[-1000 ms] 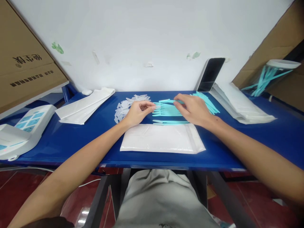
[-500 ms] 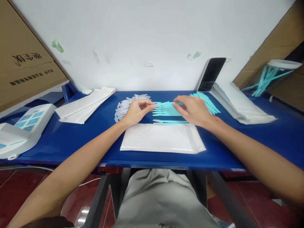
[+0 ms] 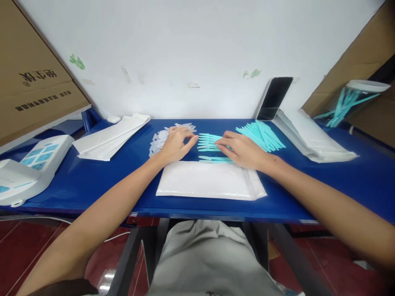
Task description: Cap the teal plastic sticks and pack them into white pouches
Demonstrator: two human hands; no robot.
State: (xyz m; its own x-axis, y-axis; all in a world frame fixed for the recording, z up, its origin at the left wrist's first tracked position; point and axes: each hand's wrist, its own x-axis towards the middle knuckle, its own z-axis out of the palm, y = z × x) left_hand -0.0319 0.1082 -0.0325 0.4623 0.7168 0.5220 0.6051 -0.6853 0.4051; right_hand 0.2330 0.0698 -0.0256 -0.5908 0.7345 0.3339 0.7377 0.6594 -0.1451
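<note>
My left hand (image 3: 179,144) hovers over a pile of small translucent white plastic caps (image 3: 158,142), its thumb apart from its bent fingers; no object shows in it. My right hand (image 3: 242,150) has thumb and fingers closed on the right end of a thin teal stick (image 3: 208,147), at a row of similar teal sticks (image 3: 210,137). Its fingers cover part of that row. A couple more teal sticks (image 3: 212,159) lie apart, nearer me, at the back edge of a white plastic-wrapped packet (image 3: 203,181). A fanned heap of teal sticks (image 3: 263,135) lies behind my right hand.
A phone (image 3: 274,98) leans on the wall. White plastic bags lie left (image 3: 109,137) and right (image 3: 327,137). A white device with blue panels (image 3: 43,164) sits at far left. Cardboard boxes flank the blue table (image 3: 123,181); a clear jar of teal sticks (image 3: 348,102) is at right.
My left hand has parted its thumb and fingers and drawn slightly left over the caps. My right hand has come left and nearer me, uncovering more of the heap.
</note>
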